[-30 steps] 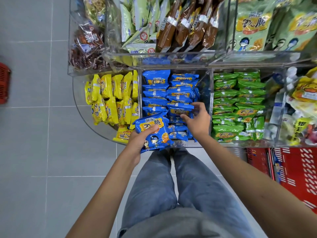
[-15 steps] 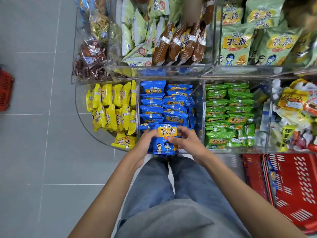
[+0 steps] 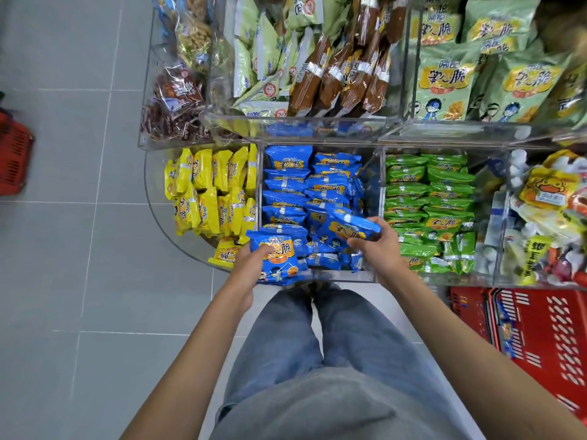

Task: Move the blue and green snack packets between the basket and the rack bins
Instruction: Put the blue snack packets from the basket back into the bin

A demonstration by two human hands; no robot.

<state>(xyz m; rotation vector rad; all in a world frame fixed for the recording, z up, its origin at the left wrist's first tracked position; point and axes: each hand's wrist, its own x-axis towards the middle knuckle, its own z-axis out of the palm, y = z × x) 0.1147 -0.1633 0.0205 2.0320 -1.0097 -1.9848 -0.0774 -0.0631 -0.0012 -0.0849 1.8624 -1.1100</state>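
My left hand grips a stack of blue snack packets at the near edge of the clear middle bin. My right hand holds one blue packet tilted over the near right part of that bin. Several more blue packets lie stacked in rows inside it. The bin to the right is filled with green packets. A red basket stands on the floor at the lower right, with a bit of blue packet showing inside.
Yellow packets fill the curved left bin. An upper shelf of clear bins carries larger green and brown bags. Mixed sweets sit at the far right. Another red basket is at the left edge on the grey tile floor.
Both hands met on the blue stack half a second ago. Now my right hand has drawn one packet off and carried it rightward over the bin, while my left keeps the remaining stack.
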